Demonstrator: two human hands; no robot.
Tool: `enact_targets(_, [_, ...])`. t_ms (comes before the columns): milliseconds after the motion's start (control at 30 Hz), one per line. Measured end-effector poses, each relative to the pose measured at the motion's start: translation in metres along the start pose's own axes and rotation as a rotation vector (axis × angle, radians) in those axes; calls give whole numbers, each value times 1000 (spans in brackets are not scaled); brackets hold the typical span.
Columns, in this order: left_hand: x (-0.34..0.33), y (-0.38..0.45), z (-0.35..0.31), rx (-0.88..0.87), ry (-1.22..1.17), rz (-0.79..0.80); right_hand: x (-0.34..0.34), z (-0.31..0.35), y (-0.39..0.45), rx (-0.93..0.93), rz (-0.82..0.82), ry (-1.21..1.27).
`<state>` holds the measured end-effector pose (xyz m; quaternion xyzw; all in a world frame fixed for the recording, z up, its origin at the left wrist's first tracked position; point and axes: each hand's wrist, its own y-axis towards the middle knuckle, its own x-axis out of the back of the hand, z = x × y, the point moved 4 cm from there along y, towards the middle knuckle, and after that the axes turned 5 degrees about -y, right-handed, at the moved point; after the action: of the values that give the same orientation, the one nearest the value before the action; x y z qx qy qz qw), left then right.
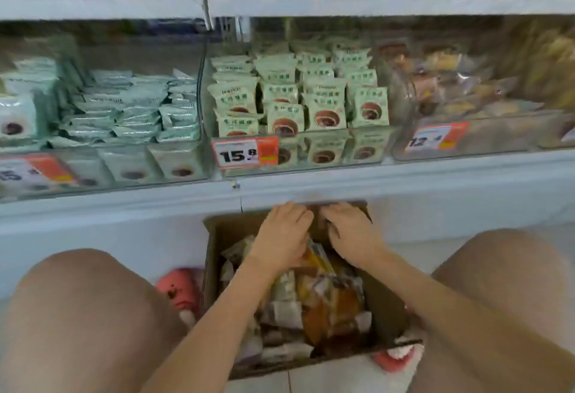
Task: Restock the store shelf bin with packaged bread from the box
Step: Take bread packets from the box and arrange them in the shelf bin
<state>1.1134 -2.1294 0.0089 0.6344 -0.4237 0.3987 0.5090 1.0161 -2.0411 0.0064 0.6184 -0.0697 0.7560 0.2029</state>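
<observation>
left hand (281, 232): down in the box at 12 o'clock, fingers (295, 210) bent over the far end of the pile, thumb side toward the other hand; can't tell if anything's actually pinched
right hand (351, 231): just beside the left one, nearly touching, fingers (334, 210) curled down into the packs; grip hidden, so can't tell here either
packaged bread (311, 302): loose heap of clear and white wrappers with brown and orange buns, filling the box right under both forearms
box (385, 308): brown cardboard, flaps open, on the floor between the bare knees, far edge tucked against the shelf base
pink shoes (179, 288): one poking out at 9 o'clock of the box, another at roughly 4 o'clock
shelf bin (466, 134): clear one up at 1 o'clock, holds similar mixed brownish packs, pretty blurry, orange price tag on the front
middle bin (298, 156): straight up at 12, rows of pale green packs standing upright, tag reads 15.8
left bin (102, 168): 10 o'clock, pale mint-green packs stacked flat
</observation>
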Motion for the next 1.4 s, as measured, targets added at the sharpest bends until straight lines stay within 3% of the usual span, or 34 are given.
enact_targets(100, [-47,-48,9,160,38,365,-66,-10,-23,-119,508,-57])
enact_targets(200, [-67,-89,27,350,-27,512,-103,-13,-31,-184,641,-107])
enact_targets(333, [-73,-109,37,563,-179,491,-133,-2,-23,-217,640,-173])
enact_targets(533, [-66,-102,26,563,-235,347,-168,20,0,-192,548,-216])
enact_targets(667, [-66,-107,36,722,-426,266,-171,16,1,-242,505,-209])
enact_targets(867, [-78,-115,41,1128,-962,201,-145,26,-10,-158,306,-300])
enact_targets(1000, [-83,-120,34,1484,-1704,147,-113,61,-28,-19,-84,-248])
enact_targets(1067, [-80,-117,40,1512,-1880,70,-101,86,-34,84,-134,-202])
enact_targets(1167, [-71,-120,56,1589,-1842,-64,-91,109,-41,193,168,9])
enact_targets(1233, [-65,-127,64,1588,-1743,-121,-79,107,-44,176,393,151])
enact_targets(1267, [-60,-129,66,1561,-1735,-141,-70,103,-44,142,425,217])
enact_targets(1300, [-52,-128,66,1514,-1747,-139,-57,97,-40,81,392,286])
enact_targets(1400, [-26,-115,62,1279,-1773,-26,-11,74,-17,-39,74,351])
